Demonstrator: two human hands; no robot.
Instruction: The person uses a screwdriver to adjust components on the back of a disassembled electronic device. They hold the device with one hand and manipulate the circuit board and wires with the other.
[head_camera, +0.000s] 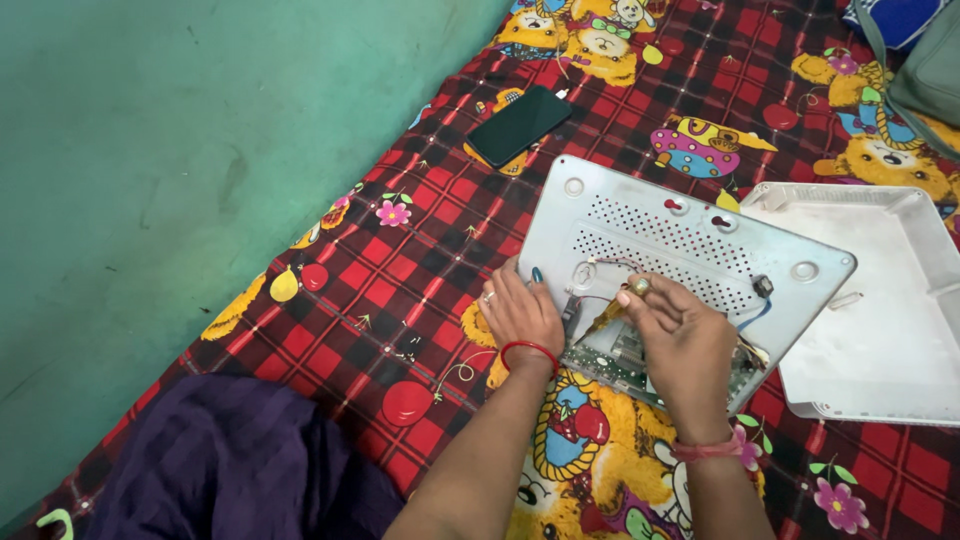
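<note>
Resting at the centre of the view, a grey metal chassis with perforated vent holes is propped at a tilt on a red checked bedsheet printed with cartoon bears. Its lower edge is raised, and a green circuit board with wires can be seen inside it. The left hand is laid flat against the chassis at its 9 o'clock edge, fingers spread and closed on nothing; a red bangle is worn at the wrist. The right hand is curled over the 6 o'clock edge, and a thin yellowish tool is pinched between thumb and fingers, its tip directed into the opening near the board. How tightly it is held cannot be told.

At 3 o'clock from the chassis, a white plastic cover lies hollow side up like a shallow tray, touching the chassis corner; nothing is seen in it. At 11 o'clock a dark smartphone lies screen up on the sheet. A green wall fills the 9 o'clock side, and purple cloth is seen at 7 o'clock.
</note>
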